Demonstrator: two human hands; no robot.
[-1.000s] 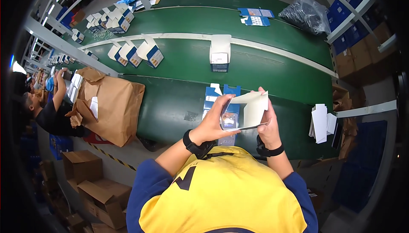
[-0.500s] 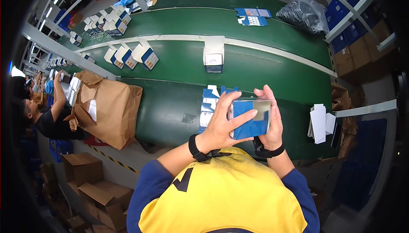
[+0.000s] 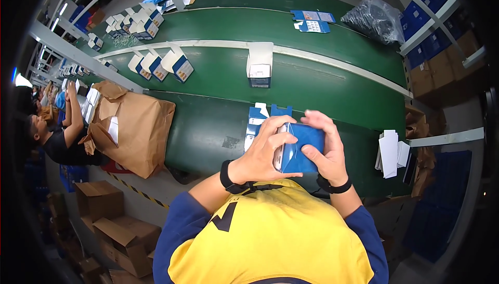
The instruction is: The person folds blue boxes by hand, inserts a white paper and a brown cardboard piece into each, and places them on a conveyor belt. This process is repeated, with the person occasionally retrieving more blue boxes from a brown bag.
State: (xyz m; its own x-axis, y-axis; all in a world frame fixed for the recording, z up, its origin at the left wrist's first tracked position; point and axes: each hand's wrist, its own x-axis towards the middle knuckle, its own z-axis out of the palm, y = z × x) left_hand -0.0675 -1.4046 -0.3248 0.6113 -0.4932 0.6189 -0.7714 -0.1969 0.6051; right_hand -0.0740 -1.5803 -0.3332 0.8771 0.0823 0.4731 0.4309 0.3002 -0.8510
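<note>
Between my hands, in front of my chest, is a small blue carton [image 3: 303, 151] with a pale side edge. My left hand [image 3: 265, 149] wraps its left side, fingers curled over the top and thumb low along the bottom. My right hand [image 3: 328, 151] grips the right side, its thumb pressed on the blue face. Each wrist wears a black band. Just beyond my left hand, flat blue-and-white carton blanks [image 3: 256, 117] lie on the green work surface [image 3: 202, 128]. Farther off, an opened carton [image 3: 260, 71] with its flap raised stands on the green belt.
Several open-flapped cartons [image 3: 156, 68] stand left on the belt. A big brown paper bag [image 3: 143, 128] is at my left, a co-worker [image 3: 65, 141] beyond it. White card pieces [image 3: 388, 151] lie at the right end. A clear plastic bag [image 3: 374, 21] sits at the far right.
The carton has turned in my hands; its opening showed before, and now a closed blue face shows. My right thumb has come onto that face.
</note>
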